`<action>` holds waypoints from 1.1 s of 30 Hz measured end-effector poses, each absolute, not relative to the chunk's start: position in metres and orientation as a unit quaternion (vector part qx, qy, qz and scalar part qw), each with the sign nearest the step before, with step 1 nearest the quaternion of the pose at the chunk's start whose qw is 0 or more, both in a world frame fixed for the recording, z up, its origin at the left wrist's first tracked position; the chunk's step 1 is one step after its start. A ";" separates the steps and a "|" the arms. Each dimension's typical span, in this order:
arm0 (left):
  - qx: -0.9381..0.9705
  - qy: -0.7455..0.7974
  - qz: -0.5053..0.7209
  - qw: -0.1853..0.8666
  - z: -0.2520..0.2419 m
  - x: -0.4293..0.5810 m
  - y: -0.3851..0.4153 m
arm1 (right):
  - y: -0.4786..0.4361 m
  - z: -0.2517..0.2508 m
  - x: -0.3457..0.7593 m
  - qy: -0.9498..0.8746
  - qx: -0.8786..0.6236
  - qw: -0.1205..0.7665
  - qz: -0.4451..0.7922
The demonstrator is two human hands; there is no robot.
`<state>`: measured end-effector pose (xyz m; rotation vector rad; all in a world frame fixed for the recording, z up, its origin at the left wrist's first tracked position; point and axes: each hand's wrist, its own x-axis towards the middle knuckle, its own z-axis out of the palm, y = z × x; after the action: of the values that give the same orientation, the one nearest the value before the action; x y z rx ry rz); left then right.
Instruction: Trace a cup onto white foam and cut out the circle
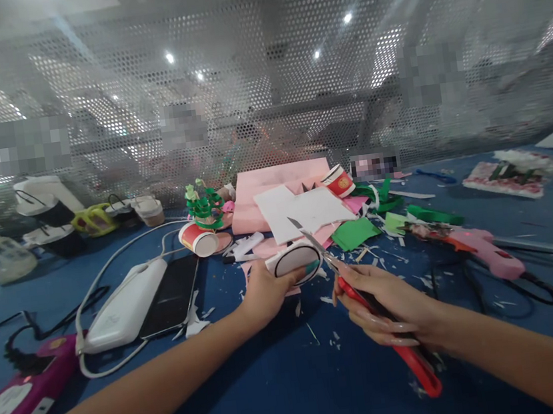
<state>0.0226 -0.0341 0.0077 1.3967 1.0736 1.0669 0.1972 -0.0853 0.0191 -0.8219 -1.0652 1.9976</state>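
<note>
My left hand [266,293] is closed on a white oval paper piece [294,259] with a dark drawn outline, held just above the blue table [288,380]. My right hand [394,303] grips red-handled scissors [363,297]. Their blades are spread and point up and left, and the lower blade meets the right edge of the oval piece. White paper scraps [394,260] lie scattered under and around both hands.
Behind the hands lie pink sheets [274,187], a white cut sheet [307,210], green paper [355,232] and two red paper cups [198,238] [338,180]. A pink glue gun [483,250] with cable lies right. A white power bank [125,306] and phone [172,304] lie left. A perforated screen [262,88] bounds the back.
</note>
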 end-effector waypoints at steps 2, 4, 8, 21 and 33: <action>0.578 0.452 0.431 0.525 0.008 0.023 -0.035 | -0.085 0.019 0.197 -0.416 -0.316 0.350 0.778; 0.578 0.456 0.423 0.529 0.008 0.023 -0.036 | -0.086 0.019 0.198 -0.415 -0.310 0.348 0.781; 0.598 0.453 0.420 0.511 0.008 0.024 -0.037 | -0.087 0.018 0.198 -0.406 -0.296 0.351 0.790; 0.736 0.408 0.389 0.376 0.008 0.020 -0.039 | -0.090 0.019 0.199 -0.408 -0.293 0.351 0.791; 0.555 0.454 0.446 0.537 0.009 0.024 -0.037 | -0.089 0.019 0.195 -0.416 -0.310 0.355 0.778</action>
<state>0.0238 -0.0367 0.0094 1.3198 1.0797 1.0605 0.1952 -0.0887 0.0186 -0.8011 -1.0764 2.0099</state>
